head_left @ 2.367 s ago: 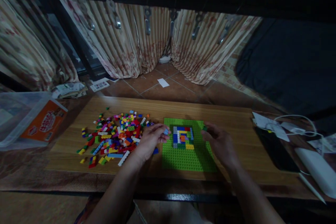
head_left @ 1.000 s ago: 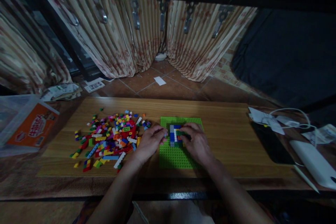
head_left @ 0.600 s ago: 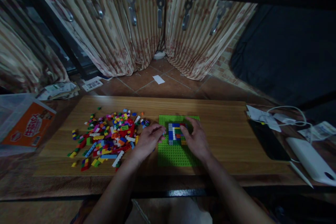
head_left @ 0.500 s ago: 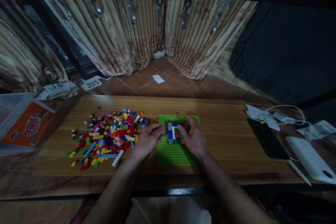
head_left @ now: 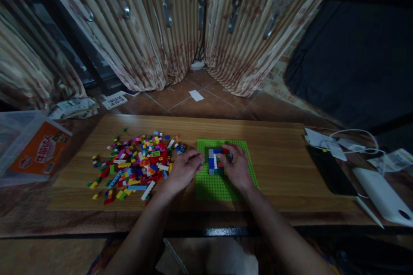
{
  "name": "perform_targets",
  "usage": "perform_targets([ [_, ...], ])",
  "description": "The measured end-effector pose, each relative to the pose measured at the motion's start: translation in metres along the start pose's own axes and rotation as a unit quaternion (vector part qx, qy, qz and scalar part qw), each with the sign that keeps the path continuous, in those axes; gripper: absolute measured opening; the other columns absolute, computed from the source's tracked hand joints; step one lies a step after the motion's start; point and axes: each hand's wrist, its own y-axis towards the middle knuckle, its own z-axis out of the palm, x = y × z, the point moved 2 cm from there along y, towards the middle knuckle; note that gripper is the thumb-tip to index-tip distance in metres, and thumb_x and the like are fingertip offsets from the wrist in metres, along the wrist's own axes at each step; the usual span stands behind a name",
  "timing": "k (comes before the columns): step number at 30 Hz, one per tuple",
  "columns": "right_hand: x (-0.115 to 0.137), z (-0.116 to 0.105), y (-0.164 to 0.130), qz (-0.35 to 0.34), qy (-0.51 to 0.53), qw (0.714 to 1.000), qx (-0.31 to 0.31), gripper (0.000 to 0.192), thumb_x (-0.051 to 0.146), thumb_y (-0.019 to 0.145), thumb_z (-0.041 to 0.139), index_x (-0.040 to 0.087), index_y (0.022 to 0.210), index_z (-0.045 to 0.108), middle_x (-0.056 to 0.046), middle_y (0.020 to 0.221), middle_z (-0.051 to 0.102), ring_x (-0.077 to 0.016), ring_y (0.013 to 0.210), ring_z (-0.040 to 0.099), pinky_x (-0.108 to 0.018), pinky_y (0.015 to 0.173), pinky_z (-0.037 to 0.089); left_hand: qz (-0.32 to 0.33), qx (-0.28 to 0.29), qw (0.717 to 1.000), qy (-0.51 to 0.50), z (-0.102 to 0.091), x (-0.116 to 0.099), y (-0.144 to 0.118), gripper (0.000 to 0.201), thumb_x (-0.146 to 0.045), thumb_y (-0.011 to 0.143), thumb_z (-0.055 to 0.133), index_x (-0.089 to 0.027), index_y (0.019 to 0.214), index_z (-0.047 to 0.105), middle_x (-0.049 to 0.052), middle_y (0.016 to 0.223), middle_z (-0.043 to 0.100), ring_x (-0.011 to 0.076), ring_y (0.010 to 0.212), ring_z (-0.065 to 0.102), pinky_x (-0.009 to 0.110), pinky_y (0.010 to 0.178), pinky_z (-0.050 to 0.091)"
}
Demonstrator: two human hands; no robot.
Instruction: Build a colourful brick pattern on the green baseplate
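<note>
Compared with the view 2.4 s ago, the right hand [head_left: 236, 168] has moved from the right edge of the green baseplate [head_left: 222, 187] onto the brick panel [head_left: 215, 161] built on it, and now covers the panel's right half, where earlier the whole panel was visible. The left hand [head_left: 182, 170] has stayed at the baseplate's left edge.

The right hand lies palm down with fingers curled, fingertips pressing on the far right part of the panel; whether it pinches a brick cannot be told. The left hand rests palm down, fingers loosely together and pointing right, their tips just beside the panel's left side; a small light piece seems to sit at the fingertips, but the grip is unclear.

The baseplate lies flat near the middle of the wooden tabletop [head_left: 284, 167], its long axis running near to far, its far edge pointing toward the curtains [head_left: 155, 38]. The panel sits on the far half of the plate; its visible left part shows blue, white and red bricks.

Left of the left hand, touching its wrist side, spreads the pile of loose bricks [head_left: 135, 167] in mixed colours. Farther left, off the board, stands a clear plastic box [head_left: 19, 146] with an orange label. At the right end lie a black phone [head_left: 327, 172], a white power bank [head_left: 382, 197], white cable [head_left: 358, 137] and crumpled paper [head_left: 322, 142], well apart from both hands. The forearms cross the near edge of the table.
</note>
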Motion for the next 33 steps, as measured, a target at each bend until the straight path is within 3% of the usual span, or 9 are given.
perform_targets([
  [15, 0.002, -0.003, 0.007, -0.009, -0.028, 0.999, 0.037, 0.030, 0.045, 0.084, 0.056, 0.032, 0.107, 0.069, -0.008, 0.117, 0.056, -0.0282, 0.115, 0.047, -0.050, 0.096, 0.037, -0.004, -0.003, 1.000, 0.019, 0.003, -0.001, -0.007, 0.025, -0.042, 0.074, 0.061, -0.018, 0.078, 0.063, -0.002, 0.066, 0.059, 0.0126, 0.060, 0.056, 0.023, 0.057, 0.042],
  [21, 0.000, -0.008, 0.007, 0.006, -0.007, 0.999, 0.043, 0.037, 0.048, 0.087, 0.048, 0.028, 0.111, 0.067, -0.007, 0.121, 0.057, -0.0279, 0.118, 0.046, -0.050, 0.100, 0.035, 0.060, -0.026, 0.992, 0.112, -0.004, -0.001, -0.003, 0.021, -0.037, 0.081, 0.055, -0.018, 0.083, 0.064, 0.000, 0.070, 0.060, 0.0145, 0.064, 0.057, 0.024, 0.061, 0.042],
  [24, -0.005, -0.011, 0.011, 0.023, 0.064, 0.997, 0.037, 0.041, 0.044, 0.092, 0.036, 0.024, 0.108, 0.067, -0.007, 0.113, 0.063, -0.0239, 0.112, 0.053, -0.045, 0.100, 0.038, 0.126, -0.057, 0.962, 0.236, -0.009, -0.002, -0.002, 0.018, -0.032, 0.084, 0.053, -0.020, 0.087, 0.066, 0.001, 0.075, 0.062, 0.0157, 0.067, 0.057, 0.025, 0.065, 0.041],
  [27, -0.010, -0.014, 0.016, 0.059, 0.107, 0.992, 0.030, 0.040, 0.042, 0.092, 0.035, 0.023, 0.103, 0.068, -0.008, 0.107, 0.067, -0.0222, 0.104, 0.059, -0.041, 0.097, 0.042, 0.176, -0.071, 0.918, 0.347, -0.010, -0.004, -0.005, 0.016, -0.025, 0.084, 0.051, -0.021, 0.090, 0.065, 0.005, 0.085, 0.064, 0.0181, 0.076, 0.059, 0.027, 0.072, 0.042],
  [33, -0.009, -0.013, 0.015, 0.036, 0.098, 0.994, 0.026, 0.033, 0.037, 0.088, 0.043, 0.020, 0.100, 0.068, -0.009, 0.106, 0.067, -0.0227, 0.103, 0.059, -0.042, 0.097, 0.042, 0.151, -0.086, 0.846, 0.505, -0.005, -0.007, -0.011, 0.016, -0.020, 0.086, 0.047, -0.020, 0.092, 0.062, 0.007, 0.100, 0.061, 0.0197, 0.087, 0.060, 0.028, 0.078, 0.045],
])
